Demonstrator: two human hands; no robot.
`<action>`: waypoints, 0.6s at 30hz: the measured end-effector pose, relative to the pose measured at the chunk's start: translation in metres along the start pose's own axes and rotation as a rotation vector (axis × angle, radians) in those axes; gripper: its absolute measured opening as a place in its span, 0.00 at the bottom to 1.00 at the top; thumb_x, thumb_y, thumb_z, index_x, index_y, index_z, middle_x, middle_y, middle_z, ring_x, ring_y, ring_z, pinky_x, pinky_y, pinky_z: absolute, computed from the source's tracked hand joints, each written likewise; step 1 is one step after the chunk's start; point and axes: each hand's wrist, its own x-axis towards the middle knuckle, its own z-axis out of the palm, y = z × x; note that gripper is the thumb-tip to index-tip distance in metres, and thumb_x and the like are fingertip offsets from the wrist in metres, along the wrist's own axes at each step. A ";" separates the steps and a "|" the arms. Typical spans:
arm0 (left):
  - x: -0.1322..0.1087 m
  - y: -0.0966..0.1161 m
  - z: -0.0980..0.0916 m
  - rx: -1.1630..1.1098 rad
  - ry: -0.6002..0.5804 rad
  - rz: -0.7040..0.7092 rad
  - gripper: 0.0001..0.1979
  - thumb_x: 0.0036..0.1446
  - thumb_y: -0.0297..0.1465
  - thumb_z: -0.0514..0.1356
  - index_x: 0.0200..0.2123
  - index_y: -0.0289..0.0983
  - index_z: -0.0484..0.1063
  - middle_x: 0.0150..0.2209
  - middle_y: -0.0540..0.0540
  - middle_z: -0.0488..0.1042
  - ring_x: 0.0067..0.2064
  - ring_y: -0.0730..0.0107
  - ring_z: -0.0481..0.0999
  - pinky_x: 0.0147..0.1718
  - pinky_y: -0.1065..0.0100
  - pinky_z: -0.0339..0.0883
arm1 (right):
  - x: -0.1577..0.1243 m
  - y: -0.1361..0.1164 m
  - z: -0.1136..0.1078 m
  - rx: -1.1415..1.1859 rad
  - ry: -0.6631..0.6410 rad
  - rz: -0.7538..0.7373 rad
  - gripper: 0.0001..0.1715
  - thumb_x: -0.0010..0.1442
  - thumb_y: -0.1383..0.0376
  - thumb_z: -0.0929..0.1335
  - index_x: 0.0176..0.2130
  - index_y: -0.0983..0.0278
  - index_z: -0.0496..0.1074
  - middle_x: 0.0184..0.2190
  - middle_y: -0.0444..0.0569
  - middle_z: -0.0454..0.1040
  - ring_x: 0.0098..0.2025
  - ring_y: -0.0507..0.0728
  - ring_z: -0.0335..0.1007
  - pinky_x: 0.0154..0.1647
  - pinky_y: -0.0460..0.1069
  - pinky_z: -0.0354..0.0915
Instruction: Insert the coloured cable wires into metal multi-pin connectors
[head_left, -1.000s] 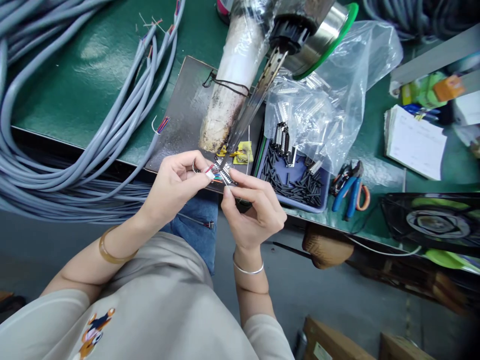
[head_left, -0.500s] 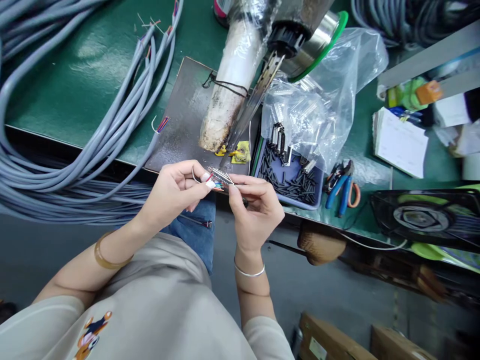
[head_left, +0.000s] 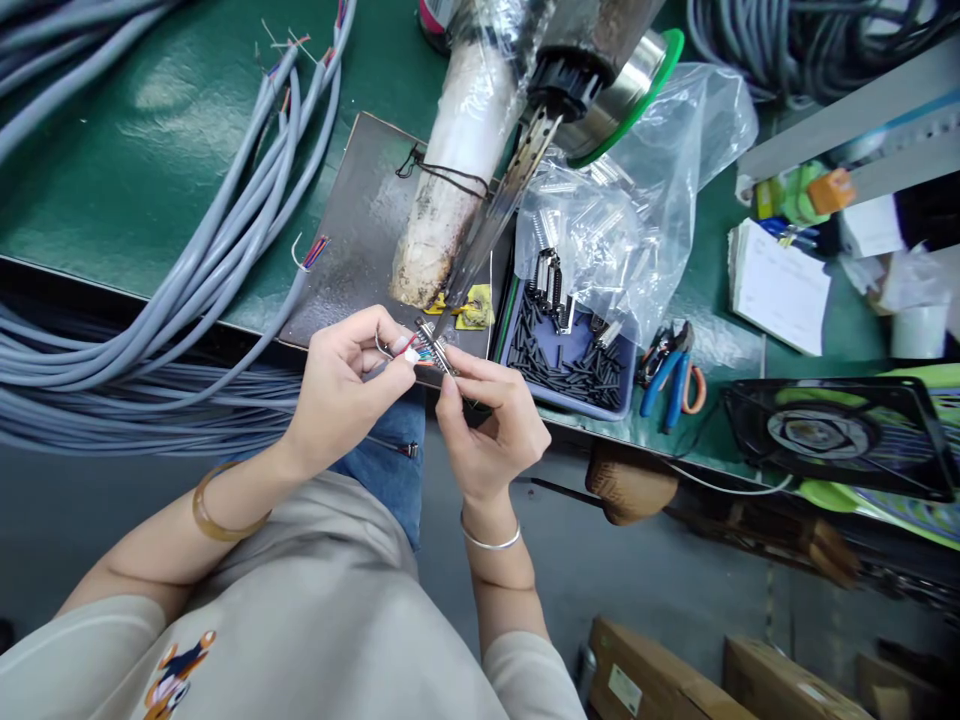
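Observation:
My left hand (head_left: 352, 375) pinches thin coloured wires (head_left: 420, 352), red, white and blue among them, at the bench edge. Between finger and thumb, my right hand (head_left: 487, 415) grips a small metal multi-pin connector (head_left: 436, 348), held at a slant. The wires run up to the connector's pins; which ones are joined I cannot make out. Just above it is the thin dark tip of a soldering iron (head_left: 499, 215), pointing down beside a whitish, scorched tube (head_left: 442, 190). Yellow sponge pieces (head_left: 475, 306) lie behind the tip on a dark board (head_left: 349, 215).
A blue tray (head_left: 574, 350) of short black sleeves and connectors stands right, under a clear plastic bag (head_left: 667, 190). Beyond are blue-handled cutters (head_left: 675, 385), a notepad (head_left: 780, 285) and a fan (head_left: 832, 430). Grey cables (head_left: 217, 240) cover the left edge. A solder spool (head_left: 626, 95) stands behind.
The connector has turned to a steeper slant and come up to the iron's tip. Both hands have shifted slightly, still holding wires and connector. The view has shifted a little.

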 end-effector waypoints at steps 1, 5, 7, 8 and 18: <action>0.000 0.000 0.001 0.005 0.001 0.006 0.06 0.48 0.26 0.64 0.24 0.36 0.69 0.27 0.51 0.73 0.28 0.77 0.71 0.27 0.76 0.67 | 0.000 0.000 0.000 0.004 0.003 -0.002 0.10 0.60 0.75 0.72 0.38 0.60 0.73 0.41 0.48 0.84 0.42 0.54 0.83 0.42 0.50 0.79; 0.001 0.003 0.002 0.016 0.015 0.023 0.06 0.48 0.25 0.63 0.24 0.37 0.68 0.26 0.52 0.72 0.28 0.77 0.70 0.28 0.76 0.68 | 0.002 0.001 0.000 0.025 0.017 0.014 0.10 0.60 0.74 0.72 0.38 0.60 0.73 0.41 0.48 0.84 0.41 0.54 0.83 0.41 0.51 0.79; 0.001 0.003 0.003 0.018 0.011 0.030 0.06 0.49 0.25 0.63 0.25 0.37 0.68 0.26 0.52 0.71 0.28 0.77 0.70 0.27 0.76 0.67 | 0.002 0.002 0.000 0.034 0.017 0.022 0.10 0.60 0.74 0.72 0.38 0.60 0.73 0.41 0.48 0.84 0.41 0.55 0.83 0.41 0.51 0.79; 0.001 0.003 0.003 0.020 0.009 0.032 0.06 0.49 0.25 0.63 0.25 0.37 0.68 0.26 0.52 0.71 0.28 0.77 0.70 0.27 0.76 0.67 | 0.002 0.002 0.000 0.034 0.013 0.024 0.10 0.60 0.74 0.72 0.38 0.60 0.73 0.41 0.47 0.84 0.41 0.55 0.83 0.41 0.51 0.79; 0.003 0.005 0.000 0.044 -0.025 -0.014 0.06 0.46 0.25 0.64 0.24 0.36 0.68 0.28 0.50 0.75 0.29 0.76 0.73 0.28 0.75 0.69 | 0.006 0.004 -0.001 0.088 -0.005 0.045 0.10 0.59 0.75 0.73 0.38 0.60 0.73 0.42 0.47 0.84 0.43 0.55 0.83 0.43 0.51 0.78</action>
